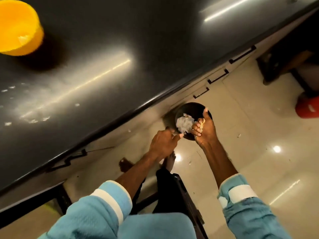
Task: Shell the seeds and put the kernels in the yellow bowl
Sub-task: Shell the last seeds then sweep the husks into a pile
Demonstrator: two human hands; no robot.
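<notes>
Currently in hand: we judge this to be the shelling step, done over a dark bowl (191, 109) that is held in the air below the countertop (120, 31) edge.
Left hand: our left hand (163, 141) holds the dark bowl by its near rim, fingers curled onto the edge.
Right hand: our right hand (205, 130) sits over the far side of the bowl with its fingers curled tight round a small yellowish seed (202, 121). Motion blur hides whether the shell is already split.
Bowl contents: a heap of pale seeds (183, 124) lies against the bowl wall, touching the right fingertips.
Yellow bowl: the yellow bowl (37, 40) stands on the countertop, well apart from both hands, up and to our left. A few pale bits show inside it.
Countertop debris: pale flecks (34, 118), probably husk, lie near the counter edge.
Floor: scattered flecks also show on the tiled floor (250, 135).
Next move: we expect to free the kernel, then carry it up across the counter edge to the yellow bowl. That reach is long, so the pinch must stay firm and the dark bowl level.
</notes>
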